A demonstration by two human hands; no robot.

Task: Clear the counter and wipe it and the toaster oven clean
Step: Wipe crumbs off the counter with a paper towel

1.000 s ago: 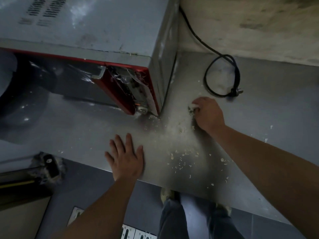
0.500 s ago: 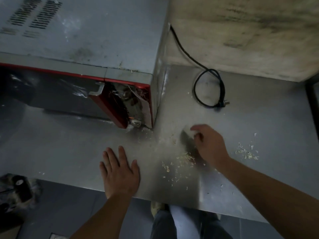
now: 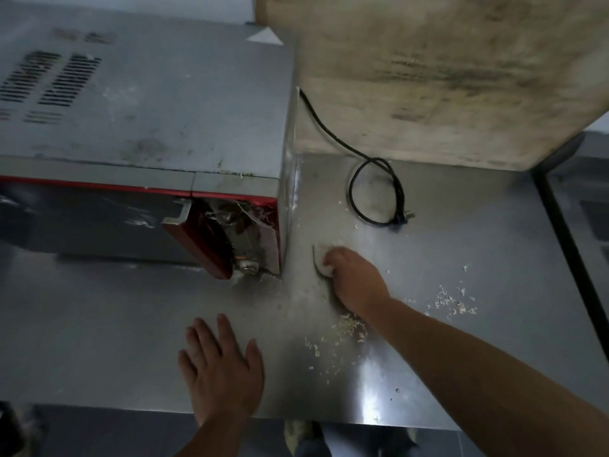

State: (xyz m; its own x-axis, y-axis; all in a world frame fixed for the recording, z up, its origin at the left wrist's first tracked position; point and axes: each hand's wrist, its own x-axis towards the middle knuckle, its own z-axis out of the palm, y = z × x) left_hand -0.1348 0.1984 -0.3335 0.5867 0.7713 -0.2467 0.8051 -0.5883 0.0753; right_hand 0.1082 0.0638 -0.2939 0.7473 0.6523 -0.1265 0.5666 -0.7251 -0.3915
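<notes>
Counter (image 3: 461,245): right hand (image 3: 354,278) clutches half-hidden cloth (image 3: 321,255); left hand (image 3: 219,371) flat, fingers released.

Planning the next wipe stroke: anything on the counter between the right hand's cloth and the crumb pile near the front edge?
Nothing visible. The right hand grips the cloth beside the toaster oven; bare counter runs from it to the crumbs. The left hand lies flat off to the side, and the power cord is behind.

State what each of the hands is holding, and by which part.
The right hand grips a small pale cleaning pad from above, pressed to the counter; only its left edge shows. The left hand holds nothing, lying flat on the counter.
</notes>
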